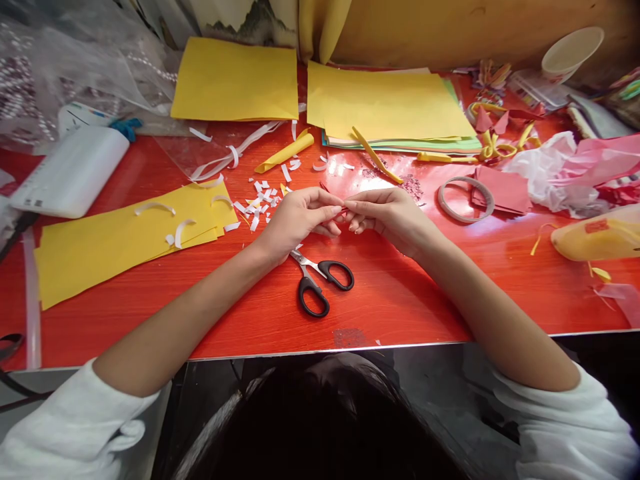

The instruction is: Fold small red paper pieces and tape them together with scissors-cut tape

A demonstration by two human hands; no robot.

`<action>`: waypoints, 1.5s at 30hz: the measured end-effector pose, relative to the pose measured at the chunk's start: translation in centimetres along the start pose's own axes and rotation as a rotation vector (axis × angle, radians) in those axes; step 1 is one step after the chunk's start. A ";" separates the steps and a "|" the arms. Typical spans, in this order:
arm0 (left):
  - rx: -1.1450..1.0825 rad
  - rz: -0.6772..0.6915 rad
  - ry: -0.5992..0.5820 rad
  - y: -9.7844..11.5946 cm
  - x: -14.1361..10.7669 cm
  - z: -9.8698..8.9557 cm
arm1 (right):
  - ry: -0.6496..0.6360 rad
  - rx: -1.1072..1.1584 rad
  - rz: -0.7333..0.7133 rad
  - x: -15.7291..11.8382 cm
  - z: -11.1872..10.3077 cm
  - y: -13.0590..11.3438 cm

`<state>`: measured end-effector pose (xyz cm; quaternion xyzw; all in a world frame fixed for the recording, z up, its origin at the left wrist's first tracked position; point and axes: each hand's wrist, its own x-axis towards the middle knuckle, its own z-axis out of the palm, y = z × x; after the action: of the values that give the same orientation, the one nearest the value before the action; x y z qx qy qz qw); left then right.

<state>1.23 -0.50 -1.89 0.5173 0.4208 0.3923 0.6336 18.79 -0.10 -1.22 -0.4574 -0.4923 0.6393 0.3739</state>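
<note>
Dark hair (320, 433) fills the bottom centre of my feed, closest to the lens. Beyond it I see the glossy red table (400, 293) spanning the frame, with yellow sheets (380, 100) across the top. At mid-frame, the left hand (300, 219) and right hand (390, 210) meet, thumbs and forefingers pinching one red piece (343, 210). Black-handled scissors (311, 265) lie just below. What I make out of the piece is small, slim and deep red; fingers hide the rest.
</note>
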 end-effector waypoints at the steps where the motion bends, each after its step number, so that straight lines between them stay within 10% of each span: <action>1: -0.010 0.008 0.008 0.0 0.0 0.0 | -0.007 -0.001 -0.013 0.0 0.0 0.1; 25: -0.105 -0.011 -0.058 0.1 0.2 -0.1 | 0.001 -0.202 -0.220 0.0 0.0 0.1; 45: 0.374 0.146 -0.048 0.5 -0.3 -0.3 | -0.022 -0.321 -0.287 -0.2 0.7 0.0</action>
<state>0.80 -0.57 -1.40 0.6644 0.4325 0.3394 0.5063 18.23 -0.53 -1.15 -0.4294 -0.6518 0.4978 0.3782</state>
